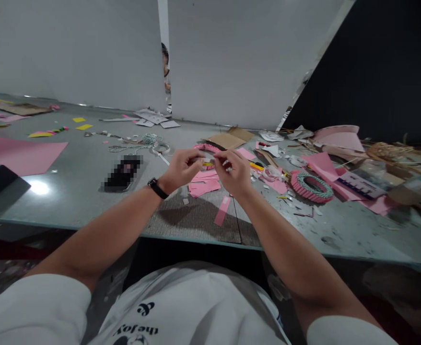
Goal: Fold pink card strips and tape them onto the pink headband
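Over the middle of the table, my left hand (183,166) and my right hand (235,171) are close together, fingertips pinched. A small pale piece seems to lie between them, too small to make out. Below and between them is a pile of pink paper strips (204,187). One separate pink strip (222,211) with a pale patch at its top lies nearer the table edge. Just behind my fingers, a pink pleated ring (207,147) is partly hidden. A yellow pencil-like stick (256,166) shows beside my right hand.
To the left lies a phone (122,173), with a large pink sheet (19,154) beyond it. A pink and green pleated ring (311,186) sits at right among scraps. Cardboard (228,139) and string (149,139) lie further back. Someone (166,72) shows through a gap in the grey partition.
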`<state>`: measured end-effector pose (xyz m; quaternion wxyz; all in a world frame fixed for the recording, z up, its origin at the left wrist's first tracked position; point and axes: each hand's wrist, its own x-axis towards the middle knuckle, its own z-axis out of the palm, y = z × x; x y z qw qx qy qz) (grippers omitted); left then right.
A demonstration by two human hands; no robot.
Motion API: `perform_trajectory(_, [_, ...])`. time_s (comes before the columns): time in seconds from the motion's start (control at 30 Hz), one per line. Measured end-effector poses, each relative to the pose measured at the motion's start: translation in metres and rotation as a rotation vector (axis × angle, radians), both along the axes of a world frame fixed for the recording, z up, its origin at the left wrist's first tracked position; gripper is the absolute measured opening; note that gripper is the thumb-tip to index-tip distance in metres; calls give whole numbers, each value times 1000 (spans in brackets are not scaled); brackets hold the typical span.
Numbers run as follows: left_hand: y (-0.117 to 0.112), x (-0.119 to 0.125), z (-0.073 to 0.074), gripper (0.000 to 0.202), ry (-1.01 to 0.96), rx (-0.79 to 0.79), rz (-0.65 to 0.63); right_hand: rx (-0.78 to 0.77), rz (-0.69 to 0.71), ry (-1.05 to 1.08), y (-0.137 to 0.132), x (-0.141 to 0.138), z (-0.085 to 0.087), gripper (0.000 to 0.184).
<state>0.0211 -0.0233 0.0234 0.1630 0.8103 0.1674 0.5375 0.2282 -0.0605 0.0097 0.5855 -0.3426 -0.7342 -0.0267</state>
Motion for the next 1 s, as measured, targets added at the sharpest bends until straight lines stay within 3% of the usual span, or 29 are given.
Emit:
perform_trajectory(0.17, [9, 1, -5, 14, -137, -177, -16, -83, 192, -21, -1, -1, 0, 17])
perform_trajectory(0.47, [23, 5, -13, 37, -147, -187, -30, -373, 433, 256, 8, -4, -8, 58])
perform_trajectory(0.67, [23, 9, -16, 37, -128, -196, 6, -483, 463, 270, 3, -7, -2, 60])
perform_trajectory(0.83, [21, 10, -16, 37, -147, -226, -30, -462, 407, 229, 2, -7, -2, 62])
perform_trajectory(1.0, [18, 7, -12, 53, -175, -251, -60, -403, 419, 211, 3, -7, -3, 61])
